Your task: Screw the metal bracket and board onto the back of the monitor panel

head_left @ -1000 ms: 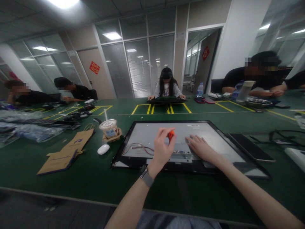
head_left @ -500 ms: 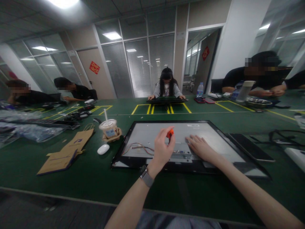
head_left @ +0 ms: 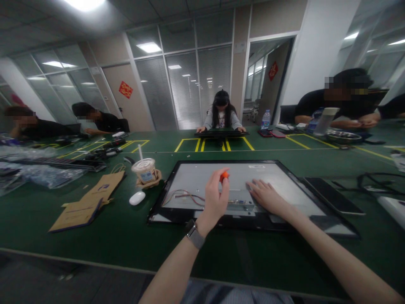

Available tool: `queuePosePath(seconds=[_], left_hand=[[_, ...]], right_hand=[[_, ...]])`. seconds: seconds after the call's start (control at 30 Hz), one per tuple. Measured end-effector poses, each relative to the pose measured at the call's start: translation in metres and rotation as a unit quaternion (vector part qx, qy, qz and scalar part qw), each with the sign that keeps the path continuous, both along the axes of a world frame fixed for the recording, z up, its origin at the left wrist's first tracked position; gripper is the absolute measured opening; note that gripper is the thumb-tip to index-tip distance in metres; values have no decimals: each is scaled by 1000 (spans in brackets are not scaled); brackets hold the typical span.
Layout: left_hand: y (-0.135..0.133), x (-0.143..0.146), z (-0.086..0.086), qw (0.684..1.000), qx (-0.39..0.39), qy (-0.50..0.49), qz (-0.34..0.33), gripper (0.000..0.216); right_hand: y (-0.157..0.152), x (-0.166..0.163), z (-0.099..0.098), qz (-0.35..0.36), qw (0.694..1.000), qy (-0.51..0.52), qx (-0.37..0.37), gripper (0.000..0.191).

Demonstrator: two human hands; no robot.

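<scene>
My left hand [head_left: 216,196], with a watch on the wrist, is closed round the orange handle of what looks like a screwdriver [head_left: 224,176]. Its shaft is hidden behind my fingers and palm. The hand is over the middle of a flat display panel [head_left: 190,175], which lies back side up with a black border. Beside that hand, a metal bracket [head_left: 249,210] with connectors runs along the panel's near part. Thin wires [head_left: 186,194] lie on its left side. Flat on the grey back rests my right hand [head_left: 267,196], fingers spread and holding nothing.
A drink cup [head_left: 145,173] in a cardboard holder and a white mouse [head_left: 137,198] stand left of the panel. Farther left lies a paper bag [head_left: 91,200]. On the right is a dark flat device [head_left: 333,195]. Across the table a person [head_left: 221,112] holds another panel.
My left fingers and the orange handle have shifted slightly to the left, and the handle's black part is now hidden. My right hand has stayed in place.
</scene>
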State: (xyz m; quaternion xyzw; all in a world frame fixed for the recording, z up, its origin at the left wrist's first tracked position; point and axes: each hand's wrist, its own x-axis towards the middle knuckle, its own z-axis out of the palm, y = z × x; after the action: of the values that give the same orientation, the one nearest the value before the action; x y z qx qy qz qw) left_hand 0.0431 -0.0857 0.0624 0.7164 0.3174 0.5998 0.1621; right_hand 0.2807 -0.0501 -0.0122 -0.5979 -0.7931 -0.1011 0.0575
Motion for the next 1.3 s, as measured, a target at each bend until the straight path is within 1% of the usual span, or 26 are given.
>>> queuePosePath(seconds=[0.07, 0.2, 0.43, 0.63, 0.83, 0.9, 1.03, 1.1, 1.3], left_hand=[[1, 1, -1, 1000, -2, -4, 8, 26], [3, 3, -1, 999, 21, 5, 31, 23], [4, 2, -2, 999, 26, -3, 43, 21], [6, 3, -5, 999, 30, -15, 39, 22], [4, 2, -2, 999, 31, -16, 37, 19], [3, 1, -2, 999, 23, -9, 31, 17], [2, 1, -3, 1000, -9, -6, -2, 24], [2, 1, -3, 1000, -18, -6, -4, 25], [3, 2, 0, 999, 26, 13, 40, 21]], right_hand=[[-1, -1, 1, 1, 1000, 0, -6, 49], [-1, -1, 2, 4, 1000, -2, -6, 49], [-1, -1, 1, -7, 1000, -1, -7, 49], [-1, -2, 3, -2, 1000, -10, -9, 50], [0, -1, 2, -1, 1000, -25, -6, 49], [0, 0, 1, 1, 1000, -23, -5, 49], [0, 0, 0, 2, 1000, -15, 1, 49], [0, 0, 0, 1, 1000, -9, 3, 49], [-1, 0, 0, 0, 1000, 2, -2, 50]])
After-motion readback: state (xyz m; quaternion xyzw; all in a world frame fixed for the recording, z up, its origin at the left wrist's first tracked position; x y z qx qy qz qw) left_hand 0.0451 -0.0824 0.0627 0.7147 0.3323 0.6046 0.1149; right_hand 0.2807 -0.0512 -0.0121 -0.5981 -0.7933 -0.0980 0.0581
